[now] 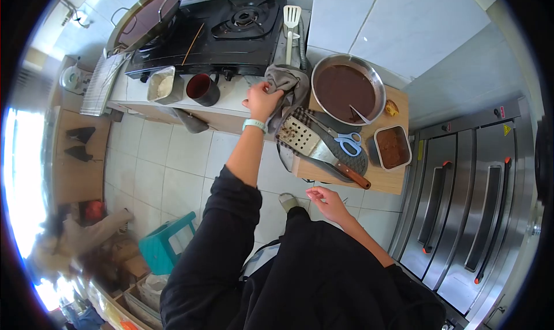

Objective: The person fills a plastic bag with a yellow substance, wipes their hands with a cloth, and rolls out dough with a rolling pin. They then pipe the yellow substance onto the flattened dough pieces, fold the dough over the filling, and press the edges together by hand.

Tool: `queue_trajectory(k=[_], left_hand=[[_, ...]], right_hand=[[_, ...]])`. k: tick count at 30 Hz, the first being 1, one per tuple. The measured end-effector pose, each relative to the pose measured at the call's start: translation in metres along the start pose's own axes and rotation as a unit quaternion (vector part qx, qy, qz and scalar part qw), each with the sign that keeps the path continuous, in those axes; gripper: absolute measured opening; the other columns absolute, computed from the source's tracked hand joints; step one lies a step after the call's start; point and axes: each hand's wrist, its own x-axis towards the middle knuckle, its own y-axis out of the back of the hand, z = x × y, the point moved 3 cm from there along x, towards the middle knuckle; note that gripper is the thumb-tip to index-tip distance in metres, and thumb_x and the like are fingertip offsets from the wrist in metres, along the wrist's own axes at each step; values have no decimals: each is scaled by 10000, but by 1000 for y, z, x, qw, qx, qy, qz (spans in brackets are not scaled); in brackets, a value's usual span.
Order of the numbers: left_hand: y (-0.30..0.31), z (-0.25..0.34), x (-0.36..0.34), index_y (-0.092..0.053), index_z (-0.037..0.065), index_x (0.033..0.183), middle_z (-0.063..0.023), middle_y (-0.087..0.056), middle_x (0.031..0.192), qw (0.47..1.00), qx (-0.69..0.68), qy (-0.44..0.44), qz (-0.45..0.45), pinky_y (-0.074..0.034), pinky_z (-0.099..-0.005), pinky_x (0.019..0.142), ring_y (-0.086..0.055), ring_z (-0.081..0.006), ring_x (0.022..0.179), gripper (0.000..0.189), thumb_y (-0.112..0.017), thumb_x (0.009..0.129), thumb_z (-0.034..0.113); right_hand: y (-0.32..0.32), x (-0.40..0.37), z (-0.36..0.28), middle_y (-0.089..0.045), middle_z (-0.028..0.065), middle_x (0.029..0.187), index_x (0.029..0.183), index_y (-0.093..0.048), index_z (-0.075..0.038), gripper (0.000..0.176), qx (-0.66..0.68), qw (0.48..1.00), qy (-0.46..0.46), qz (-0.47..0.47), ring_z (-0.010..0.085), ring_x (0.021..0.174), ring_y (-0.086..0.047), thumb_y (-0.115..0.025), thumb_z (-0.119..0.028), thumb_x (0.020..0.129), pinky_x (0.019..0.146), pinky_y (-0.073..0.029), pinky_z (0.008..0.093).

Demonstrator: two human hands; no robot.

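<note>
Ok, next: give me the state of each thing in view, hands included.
Grey cloth: bunched up
Left hand: on the grey cloth, grip unclear
Right hand: empty, fingers loosely curled
Steel bowl: holding dark brown contents
Right tin: holding brown contents
Left tin: holding pale contents
Mug: upright
Perforated spatula: lying down, specks on blade
Blue scissors: lying flat
Oven doors: shut
Right burner: no pan on it

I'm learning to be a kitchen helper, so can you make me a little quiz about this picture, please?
1. Which hand is touching the gray cloth?
2. True or false: the blue-handled scissors lie outside the round metal bowl.
3. What colour is the stool on the floor? A) red B) teal C) white

Key:
1. The left hand
2. True
3. B
</note>
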Motion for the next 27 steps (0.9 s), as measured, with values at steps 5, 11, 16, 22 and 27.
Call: queue_trajectory(k=[5, 11, 16, 22, 27], left_hand=[[49, 29, -19, -502, 25, 768, -99, -571, 841, 913, -254, -272, 169, -436, -304, 792, -559, -236, 810, 229, -701, 659, 51], [144, 40, -71, -479, 14, 1027, -61, -539, 971, 802, -526, -238, 154, -439, -247, 788, -534, -124, 873, 303, -571, 750, -68], [193, -42, -141, -554, -15, 1049, -187, -545, 1183, 784, -555, -276, 35, -436, -342, 946, -559, -254, 1074, 288, -471, 777, 23], [188, -102, -255, -603, 71, 913, -245, -372, 1396, 676, -677, -290, -2, -377, -489, 1018, -360, -413, 1290, 221, -445, 877, 220], [151, -148, -365, -348, 133, 1367, -109, -298, 1479, 479, -824, 67, 296, -301, -424, 1089, -369, -239, 1309, 434, -357, 957, 276]], right_hand=[[-5, 28, 0, -674, 93, 968, 1072, -612, -20, 217, -15, 999, -8, -40, 168, 878, -637, -560, -163, 918, 795, -492, 293], [-2, 48, 1, -660, 96, 968, 1133, -572, -2, 257, 96, 986, -27, -133, 130, 837, -628, -563, -144, 919, 768, -495, 270], [25, 72, -100, -638, 104, 1012, 1152, -569, -15, 324, 318, 920, 87, -210, 182, 913, -618, -535, -258, 940, 816, -486, 323], [-85, 109, -231, -433, 188, 1364, 1384, -339, -54, 703, 512, 725, 127, -442, 285, 1257, -417, -219, -591, 947, 1082, -280, 426], [-282, 17, -200, -95, 160, 1531, 1473, -89, -48, 765, -118, 860, 426, -256, 301, 1421, -45, -159, -598, 946, 1096, 54, 525]])
